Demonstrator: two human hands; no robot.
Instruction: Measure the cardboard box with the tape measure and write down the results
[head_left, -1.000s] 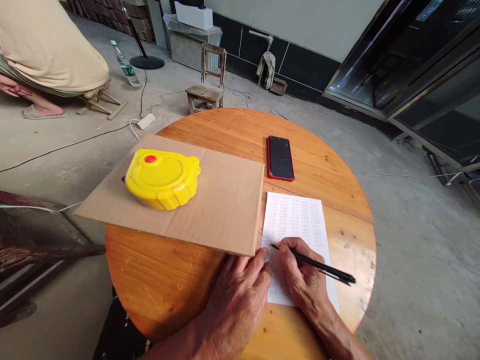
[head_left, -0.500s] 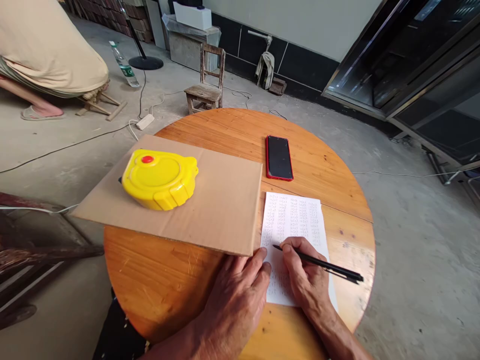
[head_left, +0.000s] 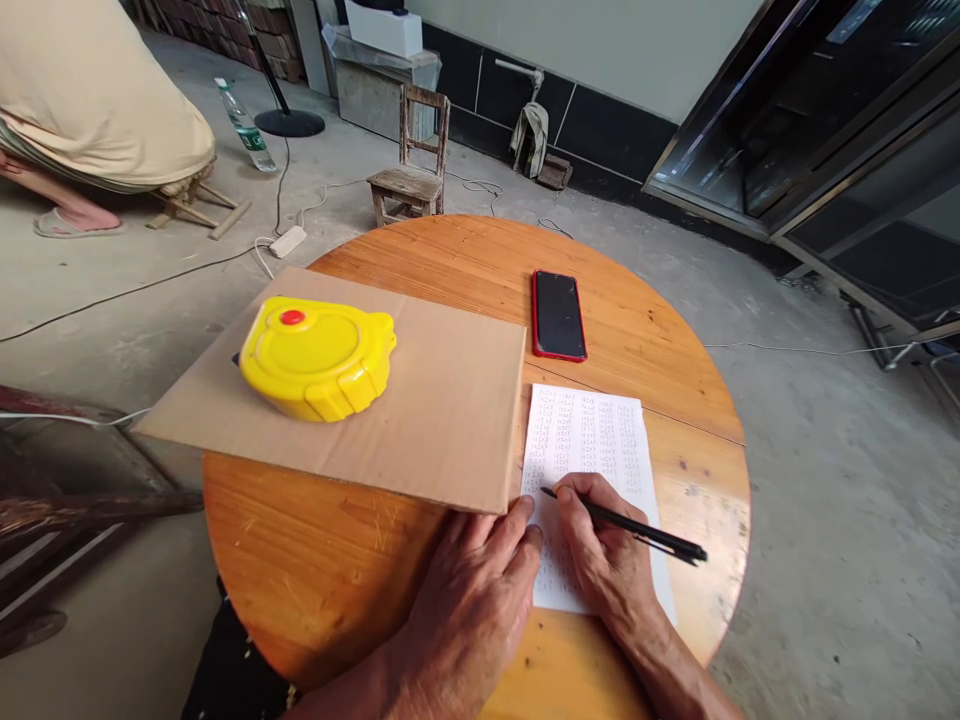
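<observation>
My right hand [head_left: 611, 550] is closed around a black pen [head_left: 652, 531], its tip on or just above a white sheet of paper [head_left: 589, 435] covered with columns of small handwritten characters. At the sheet's lower left edge, my left hand [head_left: 480, 585] lies flat with its fingers stretched out, fingertips touching the paper. Some of its fingertips reach the near edge of a cardboard sheet [head_left: 442, 410]. On that cardboard rests a yellow plastic case [head_left: 315, 355] with a red button, shaped like a large tape measure. The right hand covers part of the lower writing.
A black phone in a red case [head_left: 559, 315] lies beyond the paper on the round wooden table [head_left: 630, 320]. Past the table stand a small wooden chair [head_left: 409, 180], a water bottle [head_left: 247, 130] and a power strip [head_left: 288, 242]. A seated person's foot [head_left: 86, 215] shows at left.
My right hand and the pen have shifted slightly left along the sheet, and the pen's rear end has swung left. My left hand stays in place.
</observation>
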